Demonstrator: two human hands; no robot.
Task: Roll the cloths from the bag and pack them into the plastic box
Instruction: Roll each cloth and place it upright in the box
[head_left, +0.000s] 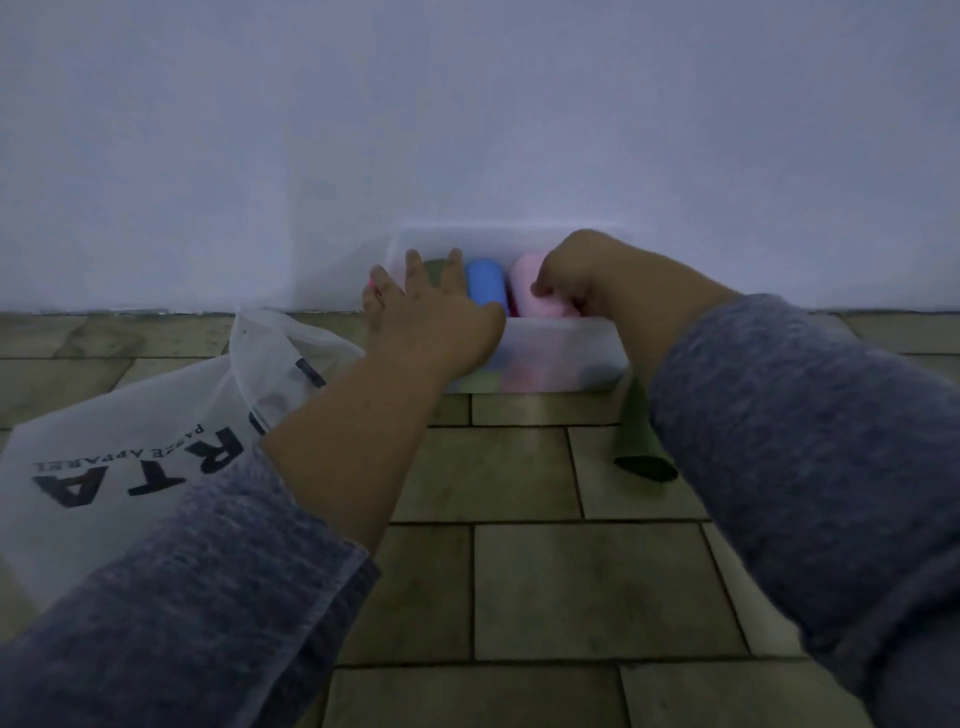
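Box: ours (571, 353) sits on the floor against the wall, holding a green roll (435, 269), blue roll (485, 283) and pink roll (525, 278).
Right hand (576, 280): we grasp the pink roll.
Left hand (431, 309): released, fingers straight, over the green roll.
Bag (156, 415): lies left of the box.
Loose cloth (641, 441): dark green, under our right arm.

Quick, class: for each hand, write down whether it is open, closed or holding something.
Left hand: open, straight fingers over the green roll in the plastic box.
Right hand: grip closed round the pink roll.
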